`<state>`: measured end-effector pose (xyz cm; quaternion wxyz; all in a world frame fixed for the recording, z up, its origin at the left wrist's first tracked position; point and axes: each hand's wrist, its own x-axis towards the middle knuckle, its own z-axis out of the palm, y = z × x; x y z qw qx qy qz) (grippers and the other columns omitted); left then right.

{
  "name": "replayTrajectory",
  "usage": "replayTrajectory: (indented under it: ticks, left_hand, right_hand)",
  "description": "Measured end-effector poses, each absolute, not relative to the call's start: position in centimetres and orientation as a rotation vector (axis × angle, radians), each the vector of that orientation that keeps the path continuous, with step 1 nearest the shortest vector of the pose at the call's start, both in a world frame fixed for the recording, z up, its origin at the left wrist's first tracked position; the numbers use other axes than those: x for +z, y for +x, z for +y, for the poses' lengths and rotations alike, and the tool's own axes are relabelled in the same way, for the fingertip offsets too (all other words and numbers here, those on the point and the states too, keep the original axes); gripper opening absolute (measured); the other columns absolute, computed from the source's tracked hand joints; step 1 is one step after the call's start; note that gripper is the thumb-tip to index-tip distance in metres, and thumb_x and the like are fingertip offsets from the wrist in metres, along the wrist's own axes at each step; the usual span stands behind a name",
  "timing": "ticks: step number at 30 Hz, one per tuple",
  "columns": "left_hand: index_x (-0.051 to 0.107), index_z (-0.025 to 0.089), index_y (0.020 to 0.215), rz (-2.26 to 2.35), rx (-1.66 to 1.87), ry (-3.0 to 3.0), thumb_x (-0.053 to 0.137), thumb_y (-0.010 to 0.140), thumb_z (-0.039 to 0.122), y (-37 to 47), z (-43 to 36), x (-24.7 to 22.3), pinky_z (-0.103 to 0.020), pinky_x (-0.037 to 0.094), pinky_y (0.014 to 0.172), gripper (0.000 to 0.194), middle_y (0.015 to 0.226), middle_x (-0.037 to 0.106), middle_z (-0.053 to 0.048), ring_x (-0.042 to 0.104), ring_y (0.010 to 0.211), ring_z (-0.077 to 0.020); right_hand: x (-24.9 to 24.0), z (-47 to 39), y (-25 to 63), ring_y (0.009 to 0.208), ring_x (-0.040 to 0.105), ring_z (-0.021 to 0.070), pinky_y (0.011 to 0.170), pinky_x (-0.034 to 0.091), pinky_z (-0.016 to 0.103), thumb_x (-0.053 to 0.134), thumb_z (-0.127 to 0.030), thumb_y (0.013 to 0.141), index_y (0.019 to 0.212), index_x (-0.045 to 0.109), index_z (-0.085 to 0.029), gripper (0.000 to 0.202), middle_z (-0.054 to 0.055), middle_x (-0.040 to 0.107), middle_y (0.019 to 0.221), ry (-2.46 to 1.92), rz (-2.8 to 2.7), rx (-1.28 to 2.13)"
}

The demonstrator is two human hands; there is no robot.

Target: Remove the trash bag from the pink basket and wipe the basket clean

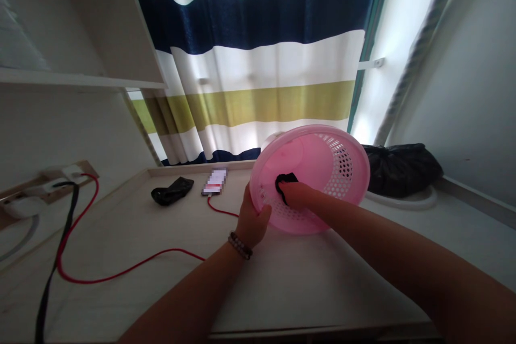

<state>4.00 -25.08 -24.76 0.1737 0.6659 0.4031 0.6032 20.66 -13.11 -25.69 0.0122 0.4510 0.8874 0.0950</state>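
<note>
"Where's the basket [314,156]?"

"Tilted over the desk [306,285], its rim pinched by the left hand [252,220]."

"And the right hand [296,193]?"

"Inside it, fingers closed on a black cloth [287,178]. Black sock [172,191] lies left, near the phone [215,181]."

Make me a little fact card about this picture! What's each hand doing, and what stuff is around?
left hand: holds the rim of the pink basket
right hand: inside the pink basket, on a black cloth-like item
left hand spot: at the basket's near left side
on the desk: small black item, phone with a red cable
right side: black bag
behind: striped curtain
</note>
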Motion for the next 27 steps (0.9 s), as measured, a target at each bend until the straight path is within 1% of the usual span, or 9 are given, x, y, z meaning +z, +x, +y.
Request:
replayTrajectory:
  ticks: [2, 4, 7, 13, 19, 24, 27]
  left_hand:
    - [0.035, 0.022, 0.135, 1.133, 1.707, 1.892, 0.055, 0.07, 0.006, 4.0, -25.1, -24.8, -0.041, 0.039, 0.107, 0.07, 0.13, 0.05, -0.008, 0.05, 0.119, -0.0219]
    - [0.035, 0.022, 0.135, 1.127, 1.709, 1.896, 0.054, 0.07, 0.005, 4.0, -25.1, -24.7, -0.041, 0.038, 0.107, 0.07, 0.132, 0.05, -0.008, 0.049, 0.12, -0.0221]
    - [0.037, 0.022, 0.134, 1.135, 1.71, 1.901, 0.054, 0.07, 0.006, 4.0, -24.9, -24.7, -0.041, 0.039, 0.107, 0.068, 0.13, 0.051, -0.008, 0.051, 0.118, -0.0225]
    - [0.038, 0.02, 0.132, 1.172, 1.734, 1.92, 0.054, 0.072, 0.008, 3.7, -24.8, -24.7, -0.042, 0.037, 0.107, 0.064, 0.129, 0.051, -0.009, 0.05, 0.118, -0.0226]
    - [0.033, 0.022, 0.138, 1.183, 1.737, 1.898, 0.055, 0.072, 0.008, 3.7, -25.0, -24.7, -0.041, 0.041, 0.104, 0.071, 0.126, 0.052, -0.009, 0.052, 0.113, -0.0221]
    - [0.035, 0.022, 0.137, 1.165, 1.72, 1.922, 0.055, 0.072, 0.008, 3.6, -25.1, -24.4, -0.042, 0.04, 0.104, 0.07, 0.126, 0.052, -0.009, 0.052, 0.114, -0.023]
    - [0.036, 0.021, 0.137, 1.145, 1.718, 1.916, 0.055, 0.071, 0.007, 3.5, -25.1, -24.4, -0.041, 0.041, 0.103, 0.07, 0.126, 0.053, -0.009, 0.052, 0.113, -0.0225]
  right_hand:
    - [-25.8, -11.4, 20.3, 0.106, 0.06, 0.0297, 0.091, 0.044, 0.041, 0.042, -0.02, 0.085, 0.133, 0.048, -0.004, 0.05, 0.025, 0.056, 0.124, 1.428, 2.784, 0.36]
    - [-26.0, -9.7, 19.9, 0.102, 0.061, 0.0299, 0.093, 0.042, 0.043, 0.041, -0.02, 0.086, 0.124, 0.056, -0.004, 0.043, 0.025, 0.06, 0.118, 1.474, 2.759, 0.403]
    - [-26.4, -7.9, 19.2, 0.1, 0.062, 0.0288, 0.092, 0.043, 0.042, 0.041, -0.021, 0.088, 0.117, 0.06, -0.006, 0.038, 0.023, 0.062, 0.115, 1.526, 2.699, 0.383]
    - [-27.1, -7.5, 18.7, 0.101, 0.061, 0.0296, 0.087, 0.045, 0.043, 0.031, -0.017, 0.091, 0.125, 0.054, -0.003, 0.044, 0.025, 0.06, 0.118, 1.57, 2.677, 0.379]
    - [-26.1, -11.2, 19.0, 0.101, 0.06, 0.0308, 0.093, 0.041, 0.044, 0.043, -0.018, 0.085, 0.13, 0.05, 0.001, 0.049, 0.03, 0.057, 0.118, 1.412, 2.666, 0.424]
    - [-25.7, -14.9, 19.6, 0.098, 0.062, 0.0313, 0.085, 0.045, 0.042, 0.045, -0.019, 0.082, 0.132, 0.046, 0.002, 0.054, 0.032, 0.057, 0.117, 1.318, 2.66, 0.4]
    - [-25.8, -15.6, 20.1, 0.096, 0.063, 0.0305, 0.083, 0.046, 0.04, 0.046, -0.019, 0.081, 0.132, 0.046, 0.001, 0.054, 0.031, 0.057, 0.117, 1.31, 2.664, 0.399]
